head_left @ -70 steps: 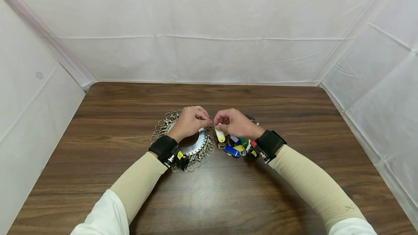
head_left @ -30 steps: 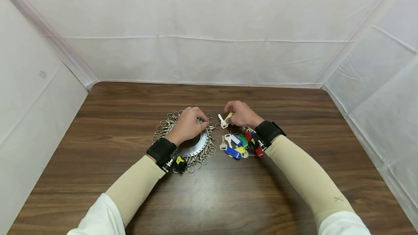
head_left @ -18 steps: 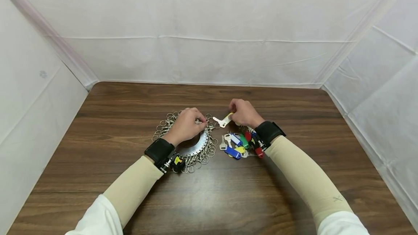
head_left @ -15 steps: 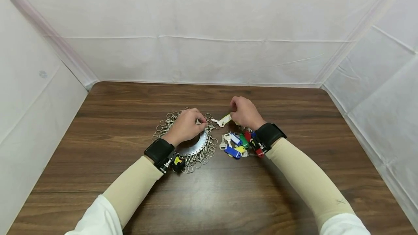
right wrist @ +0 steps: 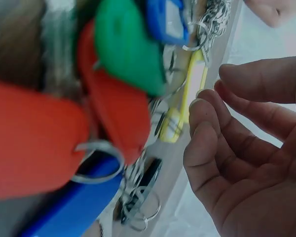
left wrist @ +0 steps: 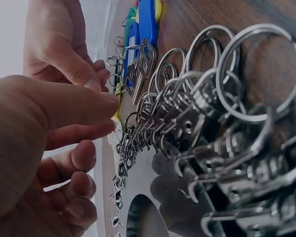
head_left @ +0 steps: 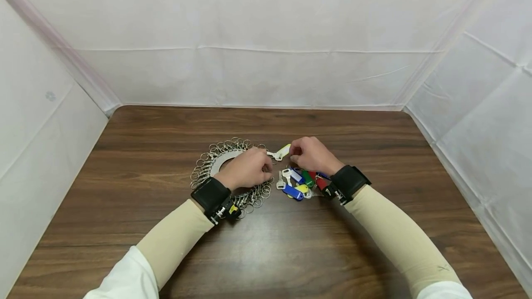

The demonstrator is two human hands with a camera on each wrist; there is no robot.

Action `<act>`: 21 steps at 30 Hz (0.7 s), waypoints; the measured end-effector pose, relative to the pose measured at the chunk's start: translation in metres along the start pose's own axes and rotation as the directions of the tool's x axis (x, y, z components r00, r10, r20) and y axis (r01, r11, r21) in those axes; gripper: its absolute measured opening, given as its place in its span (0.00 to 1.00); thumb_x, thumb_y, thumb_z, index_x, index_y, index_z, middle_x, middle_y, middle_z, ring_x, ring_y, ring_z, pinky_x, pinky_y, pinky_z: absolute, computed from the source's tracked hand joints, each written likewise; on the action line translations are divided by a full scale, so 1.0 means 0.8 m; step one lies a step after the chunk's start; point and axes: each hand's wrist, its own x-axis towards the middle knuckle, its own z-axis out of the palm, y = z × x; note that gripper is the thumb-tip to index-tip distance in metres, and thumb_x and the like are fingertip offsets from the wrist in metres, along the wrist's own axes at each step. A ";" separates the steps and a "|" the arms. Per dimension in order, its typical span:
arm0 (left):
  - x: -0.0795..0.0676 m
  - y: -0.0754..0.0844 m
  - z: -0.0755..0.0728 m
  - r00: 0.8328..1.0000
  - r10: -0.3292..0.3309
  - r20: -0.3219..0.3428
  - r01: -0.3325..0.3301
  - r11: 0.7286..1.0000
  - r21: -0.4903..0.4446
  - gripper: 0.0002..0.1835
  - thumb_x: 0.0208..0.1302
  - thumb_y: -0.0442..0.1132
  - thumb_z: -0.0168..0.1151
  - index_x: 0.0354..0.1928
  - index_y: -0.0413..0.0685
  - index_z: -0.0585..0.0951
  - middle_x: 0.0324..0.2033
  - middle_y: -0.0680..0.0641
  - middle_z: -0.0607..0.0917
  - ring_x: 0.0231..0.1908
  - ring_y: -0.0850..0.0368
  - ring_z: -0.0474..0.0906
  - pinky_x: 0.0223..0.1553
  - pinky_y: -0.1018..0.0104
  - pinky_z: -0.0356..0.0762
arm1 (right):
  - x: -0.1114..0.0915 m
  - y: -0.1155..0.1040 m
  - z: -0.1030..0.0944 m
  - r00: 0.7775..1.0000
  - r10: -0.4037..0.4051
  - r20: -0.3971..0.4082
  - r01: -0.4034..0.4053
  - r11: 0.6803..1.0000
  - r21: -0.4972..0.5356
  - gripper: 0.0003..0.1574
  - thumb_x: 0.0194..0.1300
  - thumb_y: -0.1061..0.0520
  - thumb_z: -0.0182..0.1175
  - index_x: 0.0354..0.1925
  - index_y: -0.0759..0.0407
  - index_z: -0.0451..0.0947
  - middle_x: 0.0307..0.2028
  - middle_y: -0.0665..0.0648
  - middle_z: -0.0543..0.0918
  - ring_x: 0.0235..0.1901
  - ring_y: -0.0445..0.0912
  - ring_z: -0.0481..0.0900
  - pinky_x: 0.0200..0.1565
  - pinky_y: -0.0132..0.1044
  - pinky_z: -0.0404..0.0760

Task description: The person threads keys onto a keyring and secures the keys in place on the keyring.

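A key [head_left: 275, 156] with a yellow tag [head_left: 284, 151] lies at the far right edge of a metal ring plate [head_left: 219, 161] fringed with snap hooks and split rings. My left hand [head_left: 248, 169] hovers over the plate's right side; in the left wrist view its thumb and fingers are loosely bent with no object visible between them. Just right of the yellow tag [right wrist: 193, 91] is my right hand [right wrist: 251, 133], its thumb and fingers apart and holding nothing. Part of the plate is hidden under the left hand.
Several keys with blue [head_left: 293, 193], green [head_left: 308, 178], yellow and red [head_left: 321, 182] tags lie in a pile near the right hand. Split rings [left wrist: 259, 74] crowd beneath the left hand. White sheeting [head_left: 266, 77] encloses the table's back and sides.
The right hand laid the yellow-tagged key beside the plate and let go of it, moving slightly toward the body. The left hand moved right and nearer the body, its fingers coming off the plate's edge.
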 end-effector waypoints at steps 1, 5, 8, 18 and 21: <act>0.000 -0.002 -0.001 1.000 -0.004 0.004 0.004 1.000 -0.022 0.03 0.58 0.40 0.64 0.31 0.55 0.86 0.31 0.56 0.78 0.34 0.61 0.72 0.39 0.65 0.75 | 0.000 0.001 0.000 1.000 -0.004 0.003 0.004 1.000 0.002 0.02 0.61 0.61 0.62 0.31 0.57 0.82 0.24 0.49 0.79 0.24 0.45 0.73 0.29 0.39 0.75; 0.001 -0.010 -0.009 0.998 -0.046 -0.035 0.042 0.992 -0.117 0.06 0.57 0.36 0.61 0.34 0.49 0.87 0.32 0.55 0.77 0.32 0.60 0.72 0.38 0.63 0.74 | 0.002 0.002 0.001 1.000 -0.022 0.022 0.021 1.000 0.010 0.05 0.61 0.63 0.62 0.30 0.55 0.84 0.24 0.48 0.80 0.24 0.43 0.74 0.29 0.39 0.75; 0.002 -0.010 -0.011 0.999 -0.043 -0.027 0.040 0.995 -0.096 0.07 0.57 0.35 0.61 0.34 0.49 0.87 0.33 0.55 0.77 0.33 0.60 0.71 0.39 0.63 0.73 | 0.002 0.000 0.005 0.999 -0.032 0.037 0.032 1.000 -0.001 0.06 0.61 0.63 0.62 0.30 0.54 0.85 0.25 0.48 0.80 0.24 0.43 0.74 0.30 0.38 0.75; 0.008 0.002 0.008 0.997 -0.031 0.067 0.023 0.994 0.111 0.04 0.51 0.38 0.65 0.23 0.57 0.82 0.27 0.58 0.77 0.33 0.61 0.73 0.36 0.66 0.75 | 0.000 0.000 0.020 0.996 -0.069 0.049 0.069 0.998 0.000 0.09 0.60 0.65 0.60 0.33 0.54 0.85 0.30 0.49 0.83 0.28 0.42 0.75 0.34 0.38 0.78; 0.011 0.005 0.014 0.998 -0.032 0.049 0.026 0.991 0.129 0.07 0.46 0.35 0.64 0.19 0.58 0.80 0.24 0.59 0.77 0.30 0.61 0.73 0.32 0.66 0.76 | 0.000 0.003 0.022 0.996 -0.078 0.044 0.078 0.997 0.003 0.10 0.59 0.66 0.59 0.30 0.54 0.84 0.27 0.48 0.81 0.26 0.42 0.74 0.32 0.37 0.77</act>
